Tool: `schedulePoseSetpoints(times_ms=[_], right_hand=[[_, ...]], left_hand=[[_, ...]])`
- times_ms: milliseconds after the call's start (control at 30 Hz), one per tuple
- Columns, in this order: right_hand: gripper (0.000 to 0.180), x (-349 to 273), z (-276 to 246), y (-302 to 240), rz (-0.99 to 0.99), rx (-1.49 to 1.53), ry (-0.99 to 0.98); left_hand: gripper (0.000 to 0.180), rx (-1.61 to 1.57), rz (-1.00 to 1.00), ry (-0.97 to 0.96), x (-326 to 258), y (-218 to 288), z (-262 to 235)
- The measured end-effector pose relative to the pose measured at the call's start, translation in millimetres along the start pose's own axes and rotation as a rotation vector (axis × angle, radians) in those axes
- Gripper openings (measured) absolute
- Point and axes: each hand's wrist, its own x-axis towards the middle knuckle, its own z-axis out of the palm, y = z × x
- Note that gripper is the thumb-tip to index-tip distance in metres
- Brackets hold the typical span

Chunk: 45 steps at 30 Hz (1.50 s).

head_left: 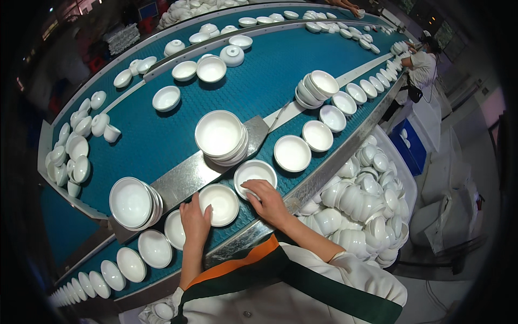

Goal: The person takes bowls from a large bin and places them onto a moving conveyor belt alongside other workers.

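At the belt's [162, 140] near edge, the left hand [195, 220] lies flat against one glossy white bowl [220, 204] while the right hand [267, 198] curls over another's [253, 174] rim.

Dressed in a white work garment with short sleeves ending above the elbows, forearms bare below them. Crossed over the chest and shoulder by a broad dark green band, edged along its upper side with a narrower orange stripe. One small round button low on the white front. Left hand [195, 220] and right hand [268, 198] ungloved, no watch, rings or bands visible.
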Motion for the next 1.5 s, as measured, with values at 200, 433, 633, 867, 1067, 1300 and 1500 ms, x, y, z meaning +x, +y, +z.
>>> schedulePoseSetpoints(times_ms=[200, 433, 633, 867, 1067, 1300, 1500], right_hand=[[0.020, -15.7, -29.9, 12.1, 0.163, 0.105, 0.027], [0.015, -45.4, -37.1, 21.4, 0.280, 0.311, -0.080], [0.014, -40.4, -49.9, 28.3, 0.280, 0.363, -0.039], [0.010, -34.7, -68.7, 35.2, 0.213, 0.192, -0.007], [0.009, -32.6, -77.4, 39.9, 0.186, 0.207, 0.073], [0.008, -28.3, -99.9, 49.4, 0.268, 0.334, 0.061], [0.008, -27.5, -106.0, 60.0, 0.198, 0.258, 0.034]], left_hand=[[0.044, -0.027, -0.107, 0.028, -10.5, -17.7, -25.9], [0.043, -0.079, 0.104, 0.106, 2.2, 32.2, -23.2], [0.031, 0.063, -0.027, -0.072, 10.9, 30.2, -11.2], [0.048, 0.003, -0.055, 0.047, 2.7, 43.0, -30.1], [0.051, -0.050, 0.084, 0.020, 9.2, 79.1, -11.8], [0.048, 0.010, -0.139, -0.202, 26.5, 94.6, -7.8], [0.048, 0.065, -0.016, 0.117, 21.4, 101.4, -10.1]])
